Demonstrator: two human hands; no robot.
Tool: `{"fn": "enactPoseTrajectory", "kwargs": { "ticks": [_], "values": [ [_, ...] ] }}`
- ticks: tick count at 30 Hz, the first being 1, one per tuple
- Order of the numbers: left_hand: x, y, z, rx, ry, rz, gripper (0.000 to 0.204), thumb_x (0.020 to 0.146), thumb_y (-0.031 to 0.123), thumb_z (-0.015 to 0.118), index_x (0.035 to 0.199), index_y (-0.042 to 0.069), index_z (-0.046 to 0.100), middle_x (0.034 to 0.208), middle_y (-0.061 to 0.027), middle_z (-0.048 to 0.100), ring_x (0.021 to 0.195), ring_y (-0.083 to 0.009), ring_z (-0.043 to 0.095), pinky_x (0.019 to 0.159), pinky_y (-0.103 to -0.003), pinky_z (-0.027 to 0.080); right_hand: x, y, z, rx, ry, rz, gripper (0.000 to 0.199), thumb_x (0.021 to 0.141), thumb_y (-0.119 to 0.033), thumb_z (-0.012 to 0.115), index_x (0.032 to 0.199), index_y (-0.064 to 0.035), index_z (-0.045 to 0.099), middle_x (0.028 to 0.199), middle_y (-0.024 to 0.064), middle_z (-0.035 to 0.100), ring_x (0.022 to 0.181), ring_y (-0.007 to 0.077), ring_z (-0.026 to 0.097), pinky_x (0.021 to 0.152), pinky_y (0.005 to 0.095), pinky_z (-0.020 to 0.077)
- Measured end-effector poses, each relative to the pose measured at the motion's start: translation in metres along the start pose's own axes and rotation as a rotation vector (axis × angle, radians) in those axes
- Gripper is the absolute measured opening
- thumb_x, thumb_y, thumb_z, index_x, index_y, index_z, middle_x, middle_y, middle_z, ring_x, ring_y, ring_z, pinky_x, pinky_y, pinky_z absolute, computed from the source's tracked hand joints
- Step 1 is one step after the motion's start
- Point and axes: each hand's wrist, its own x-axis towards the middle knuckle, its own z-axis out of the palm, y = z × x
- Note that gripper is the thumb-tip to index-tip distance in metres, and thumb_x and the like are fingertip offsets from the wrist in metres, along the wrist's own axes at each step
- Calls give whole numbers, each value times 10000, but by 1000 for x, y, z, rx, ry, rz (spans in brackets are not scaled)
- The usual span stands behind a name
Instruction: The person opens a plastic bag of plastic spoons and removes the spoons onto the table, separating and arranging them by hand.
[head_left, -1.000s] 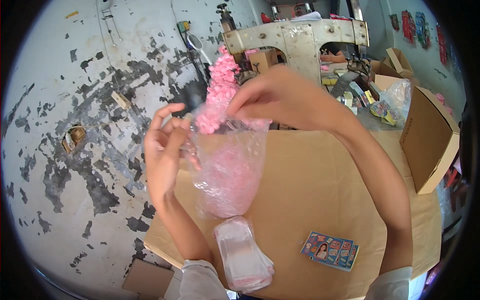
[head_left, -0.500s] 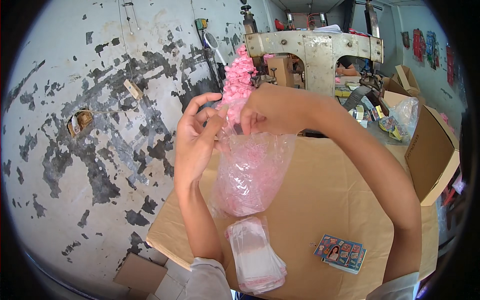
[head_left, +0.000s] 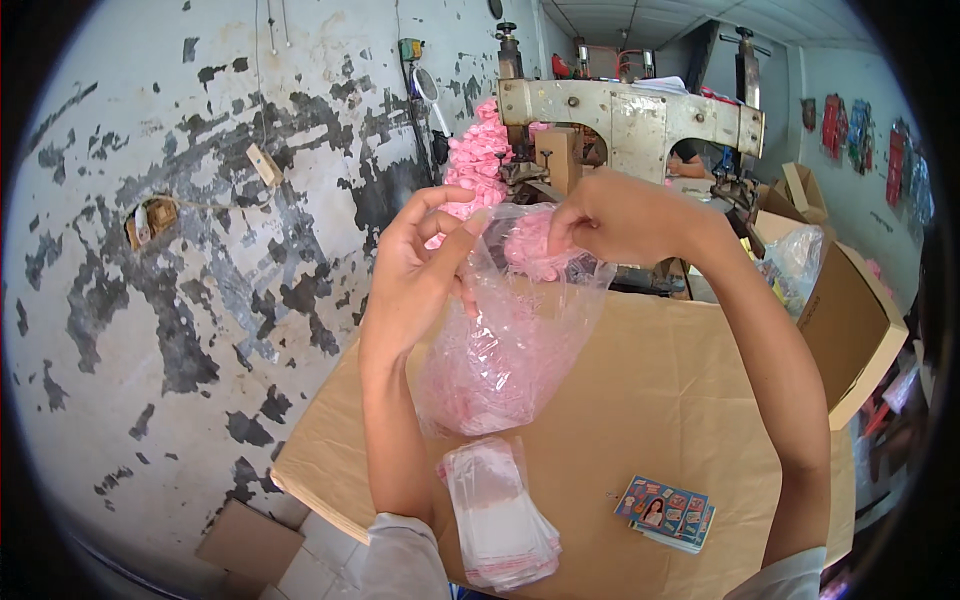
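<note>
My left hand (head_left: 425,265) grips the rim of a clear plastic bag (head_left: 485,365) between thumb and fingers. Thin, tangled pink strands show through the film in the bag's lower part. At the mouth, on the right side, the closed fingers of my right hand (head_left: 620,222) are on a soft pink bundle (head_left: 530,245); they partly hide where it meets the rim. The bag's lower end rests on the brown-covered table (head_left: 600,440). Nearer me lies a stack of flat clear sleeves (head_left: 500,515).
To the right is a small stack of blue printed cards (head_left: 665,510). A large pink heap (head_left: 478,155) rises behind the bag, beside a metal press machine (head_left: 640,120). An open cardboard box (head_left: 850,330) stands at the right edge. Another person's arm (head_left: 686,160) shows behind the machine.
My right hand has moved right, away from my left hand, and the bag's mouth is wider. The pink bundle now shows at the mouth. The view has shifted slightly.
</note>
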Motion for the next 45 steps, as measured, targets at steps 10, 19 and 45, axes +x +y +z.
{"fn": "enactPoseTrajectory", "kwargs": {
  "ticks": [10,19,45],
  "values": [
    [-1,-2,2,19,-60,2,294,944,75,605,1220,-17,562,777,14,599,605,-45,549,455,-238,516,-2,-1,-4,85,45,-181,281,792,123,550,988,23,724,895,144,740,804,236,706,768,324,552],
    [0,0,-4,-42,-32,2,298,957,76,626,1224,-23,537,744,-21,588,495,-95,568,424,-251,467,26,-31,27,57,-8,-188,230,767,88,637,969,8,710,904,120,732,816,208,702,756,320,556],
    [1,3,-22,2,22,7,267,969,141,608,1222,60,588,810,52,607,682,-31,529,585,-224,470,47,-31,25,7,-216,-37,223,838,-15,526,976,10,700,857,132,716,741,203,689,713,333,536]
  ]
}}
